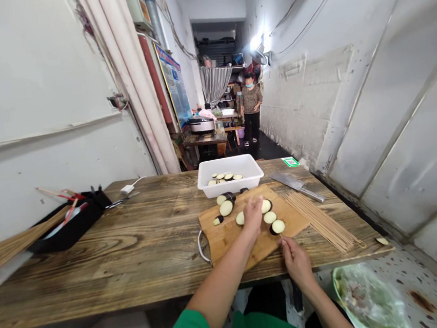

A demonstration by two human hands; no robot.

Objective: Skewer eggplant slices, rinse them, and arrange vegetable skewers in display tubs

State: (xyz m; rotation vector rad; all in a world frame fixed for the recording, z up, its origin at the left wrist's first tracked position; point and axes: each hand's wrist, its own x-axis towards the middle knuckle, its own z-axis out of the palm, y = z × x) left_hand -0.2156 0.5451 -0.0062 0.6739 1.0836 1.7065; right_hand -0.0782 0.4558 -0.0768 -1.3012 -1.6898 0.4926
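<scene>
My left hand (pixel 253 213) rests on the wooden cutting board (pixel 225 235), fingers curled over an eggplant slice among several round slices (pixel 270 217). My right hand (pixel 295 259) is at the board's near edge, pinched on a thin bamboo skewer whose tip enters the nearest eggplant slice (pixel 277 226). A white plastic tub (pixel 204 178) behind the board holds more slices.
A cleaver (pixel 296 186) and a bundle of bamboo skewers (pixel 322 221) lie right of the board. A black tray (pixel 70 227) with more skewers sits at the left. A green-lined bowl (pixel 366 299) is below the table edge. A person stands far down the corridor (pixel 251 109).
</scene>
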